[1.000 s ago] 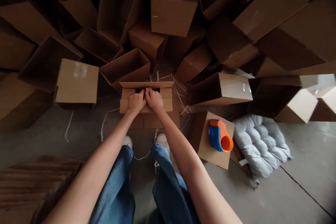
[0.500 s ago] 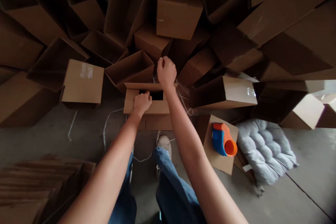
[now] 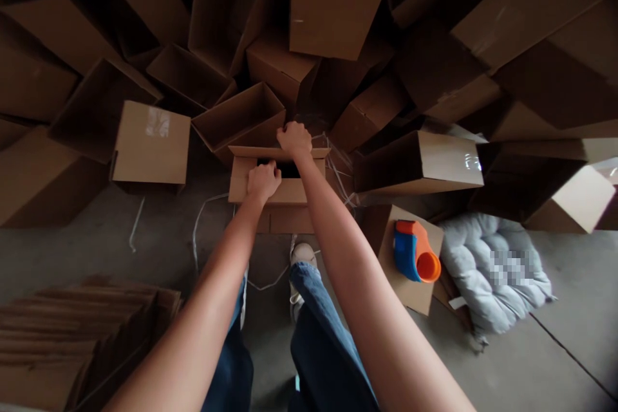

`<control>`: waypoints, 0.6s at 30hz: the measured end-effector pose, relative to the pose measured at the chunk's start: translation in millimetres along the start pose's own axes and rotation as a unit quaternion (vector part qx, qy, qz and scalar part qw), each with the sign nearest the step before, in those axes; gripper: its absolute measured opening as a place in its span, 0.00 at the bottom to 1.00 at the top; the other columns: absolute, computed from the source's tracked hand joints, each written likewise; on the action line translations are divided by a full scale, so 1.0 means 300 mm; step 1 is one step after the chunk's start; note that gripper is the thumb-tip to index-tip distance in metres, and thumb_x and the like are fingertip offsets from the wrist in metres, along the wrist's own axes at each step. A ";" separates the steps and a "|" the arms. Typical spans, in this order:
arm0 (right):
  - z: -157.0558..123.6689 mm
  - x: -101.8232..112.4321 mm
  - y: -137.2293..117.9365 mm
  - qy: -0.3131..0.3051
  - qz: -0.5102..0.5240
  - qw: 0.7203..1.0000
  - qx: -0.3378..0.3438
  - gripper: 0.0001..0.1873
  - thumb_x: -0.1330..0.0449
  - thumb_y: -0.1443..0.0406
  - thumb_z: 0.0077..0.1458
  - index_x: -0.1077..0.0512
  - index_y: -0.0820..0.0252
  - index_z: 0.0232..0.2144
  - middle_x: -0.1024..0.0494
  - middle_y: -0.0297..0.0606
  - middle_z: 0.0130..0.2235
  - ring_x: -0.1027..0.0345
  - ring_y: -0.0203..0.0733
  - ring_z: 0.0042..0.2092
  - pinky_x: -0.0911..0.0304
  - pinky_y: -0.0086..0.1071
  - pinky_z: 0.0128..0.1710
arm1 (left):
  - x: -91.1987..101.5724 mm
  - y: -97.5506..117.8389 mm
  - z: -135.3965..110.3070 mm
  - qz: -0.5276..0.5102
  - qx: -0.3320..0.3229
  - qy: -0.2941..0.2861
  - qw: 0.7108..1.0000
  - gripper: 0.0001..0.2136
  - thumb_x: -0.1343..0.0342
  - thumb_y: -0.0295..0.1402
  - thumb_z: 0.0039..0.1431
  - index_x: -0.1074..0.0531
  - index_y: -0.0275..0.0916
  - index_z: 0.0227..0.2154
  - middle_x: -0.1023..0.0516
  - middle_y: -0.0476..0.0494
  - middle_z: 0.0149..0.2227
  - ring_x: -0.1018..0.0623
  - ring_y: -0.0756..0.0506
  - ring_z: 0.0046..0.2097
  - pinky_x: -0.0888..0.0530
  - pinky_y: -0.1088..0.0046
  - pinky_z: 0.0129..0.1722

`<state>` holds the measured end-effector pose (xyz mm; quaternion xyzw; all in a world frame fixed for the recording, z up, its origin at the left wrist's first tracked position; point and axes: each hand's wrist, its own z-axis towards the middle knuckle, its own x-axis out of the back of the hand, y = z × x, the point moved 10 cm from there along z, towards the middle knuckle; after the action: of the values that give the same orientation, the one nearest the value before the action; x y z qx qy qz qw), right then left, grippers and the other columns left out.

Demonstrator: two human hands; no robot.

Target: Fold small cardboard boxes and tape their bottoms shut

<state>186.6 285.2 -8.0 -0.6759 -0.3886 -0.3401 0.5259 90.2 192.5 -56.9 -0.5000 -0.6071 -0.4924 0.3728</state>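
Note:
A small cardboard box stands on the concrete floor just beyond my feet, its top flaps partly folded with a dark gap between them. My left hand is closed on the near flap, fingers curled over its edge into the gap. My right hand is closed over the far flap at the box's back edge. Whether anything lies inside the box is hidden.
A tall heap of cardboard boxes fills the far side. An orange and blue tape dispenser rests on a flat cardboard piece to the right, beside a grey cushion. Flattened cartons are stacked at lower left. White straps lie on the floor.
A second ago both hands pressed the flaps together at the box's middle. My right hand rose above the box, then came down onto the far flap. My left hand stayed on the near flap.

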 end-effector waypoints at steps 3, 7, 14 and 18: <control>-0.015 0.005 0.000 0.009 0.001 1.000 -0.005 0.22 0.51 0.62 0.63 0.24 0.71 0.47 0.21 0.57 0.46 0.25 0.52 0.48 0.34 0.39 0.47 | -0.005 -0.001 0.002 0.000 0.001 -0.003 1.000 0.15 0.55 0.34 0.65 0.24 0.37 0.43 0.18 0.34 0.38 0.19 0.36 0.42 0.25 0.61 0.42; -0.028 0.010 0.002 0.017 0.001 1.000 -0.012 0.22 0.52 0.62 0.63 0.24 0.71 0.46 0.21 0.57 0.45 0.25 0.52 0.48 0.34 0.40 0.48 | -0.008 -0.003 0.003 0.002 0.004 -0.009 1.000 0.15 0.55 0.34 0.65 0.24 0.38 0.44 0.18 0.34 0.38 0.19 0.37 0.42 0.25 0.62 0.42; -0.040 0.003 -0.001 0.003 -0.008 1.000 -0.011 0.23 0.52 0.60 0.63 0.23 0.70 0.46 0.21 0.57 0.45 0.25 0.54 0.49 0.34 0.42 0.48 | -0.010 -0.005 0.001 0.008 0.007 -0.015 1.000 0.16 0.55 0.34 0.65 0.24 0.38 0.45 0.18 0.34 0.39 0.19 0.38 0.43 0.25 0.62 0.43; -0.038 -0.005 0.005 -0.005 -0.008 1.000 -0.015 0.21 0.50 0.62 0.61 0.24 0.69 0.47 0.21 0.57 0.46 0.26 0.54 0.50 0.34 0.42 0.48 | -0.013 -0.004 0.001 0.006 0.007 -0.020 1.000 0.16 0.55 0.34 0.65 0.24 0.38 0.46 0.18 0.34 0.39 0.19 0.38 0.43 0.26 0.62 0.43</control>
<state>186.6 273.6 -7.5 -0.6827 -0.3912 -0.3465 0.5107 89.8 192.0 -61.0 -0.5105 -0.6150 -0.4760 0.3670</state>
